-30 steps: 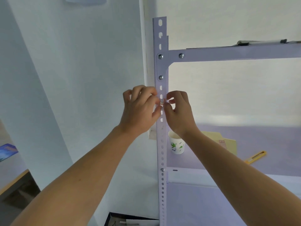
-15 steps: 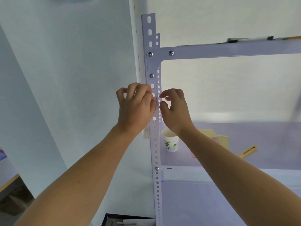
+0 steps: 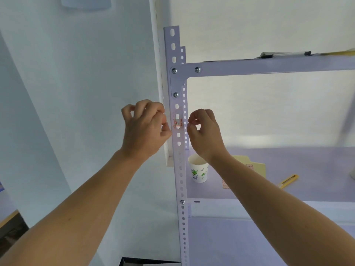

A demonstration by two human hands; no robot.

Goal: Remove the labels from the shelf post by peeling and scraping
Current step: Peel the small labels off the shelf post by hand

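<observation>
A pale perforated metal shelf post (image 3: pixel 181 181) stands upright in the middle of the head view. A torn label remnant with red print (image 3: pixel 177 123) sticks to its front face at hand height. My left hand (image 3: pixel 146 129) is just left of the post, fingers curled and pinched together, its fingertips beside the label. My right hand (image 3: pixel 204 131) is just right of the post, thumb and forefinger pinched; whether a scrap is between them I cannot tell. Neither hand covers the label.
A paper cup with green print (image 3: pixel 198 170) stands on the lower shelf (image 3: pixel 307 169) behind the post. A yellowish folder (image 3: pixel 257 166) and a yellow utility knife (image 3: pixel 288 181) lie further right. The upper shelf beam (image 3: pixel 269 66) crosses above. A white wall is at the left.
Both hands have drawn apart sideways off the post, uncovering the torn label between them. The camera has shifted, so the post sits lower and more to the left in the frame.
</observation>
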